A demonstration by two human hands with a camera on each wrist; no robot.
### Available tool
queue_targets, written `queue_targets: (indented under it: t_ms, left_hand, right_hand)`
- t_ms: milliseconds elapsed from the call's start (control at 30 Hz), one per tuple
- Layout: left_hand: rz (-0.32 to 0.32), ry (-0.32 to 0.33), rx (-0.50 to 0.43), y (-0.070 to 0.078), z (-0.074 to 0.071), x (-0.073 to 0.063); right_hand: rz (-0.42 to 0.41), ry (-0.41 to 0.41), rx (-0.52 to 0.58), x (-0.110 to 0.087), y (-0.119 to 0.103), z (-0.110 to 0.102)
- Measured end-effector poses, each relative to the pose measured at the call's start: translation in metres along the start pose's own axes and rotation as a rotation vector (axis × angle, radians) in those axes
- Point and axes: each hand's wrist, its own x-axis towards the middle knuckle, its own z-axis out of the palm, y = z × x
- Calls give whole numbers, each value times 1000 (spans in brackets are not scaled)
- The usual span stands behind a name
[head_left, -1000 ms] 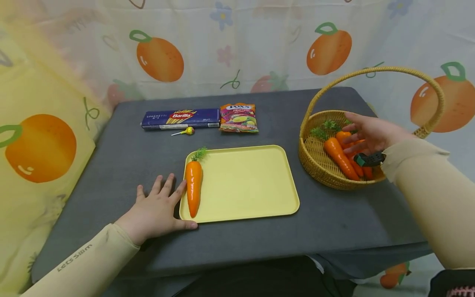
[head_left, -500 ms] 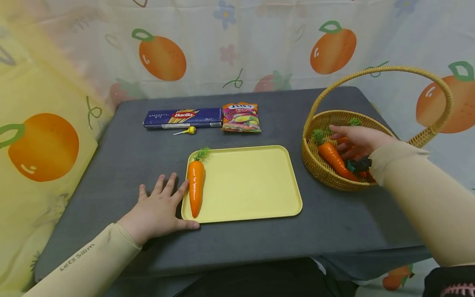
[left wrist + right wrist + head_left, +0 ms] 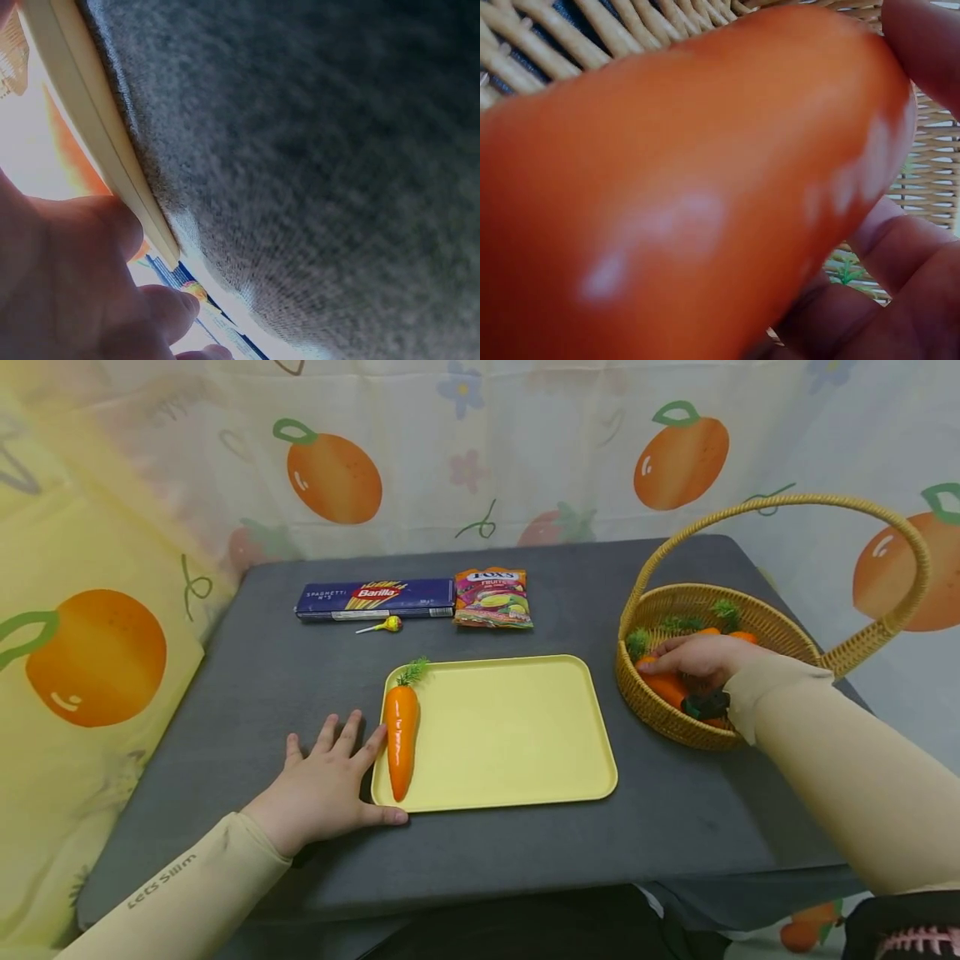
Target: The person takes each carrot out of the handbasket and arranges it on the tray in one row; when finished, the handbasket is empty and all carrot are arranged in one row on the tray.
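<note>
Head: left hand (image 3: 318,793) at left edge of yellow tray (image 3: 502,735), fingers spread, straight, gripping nothing. One carrot (image 3: 402,739) lying along tray's left side. Right of tray, wicker basket (image 3: 651,720); right hand (image 3: 697,660) inside, on second carrot (image 3: 663,687).

Left wrist: finger against tray's rim.

Right wrist: thumb and fingers curled round second carrot's thick end. Step, seemingly: grasping. Next move probably calls for secure pinch, lift clear of handle (image 3: 780,500).

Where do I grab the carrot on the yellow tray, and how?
I'd pinch the carrot across its thick end, just below the green leaves, coming from above and the right. It lies lengthwise, tapering toward the person; the left hand crowds its left side, while the tray is bare to its right.
</note>
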Motion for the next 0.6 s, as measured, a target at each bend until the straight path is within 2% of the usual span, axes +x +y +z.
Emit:
queue_targets:
  t_ms: [200,267,533,600]
  left_hand:
    - [-3,-5,10,0,0,1]
    - [-3,-2,12,0,0,1]
    - [-2,-2,13,0,0,2]
    - [-4,-7,11,0,0,1]
  right_hand:
    - [-14,-4,-65,-6,-1,-5]
    - [-23,2,-53,-8,-2,-8]
    - [-81,50,212,-18,-8,-18]
    - [-104,75,242,-23,-9,-21]
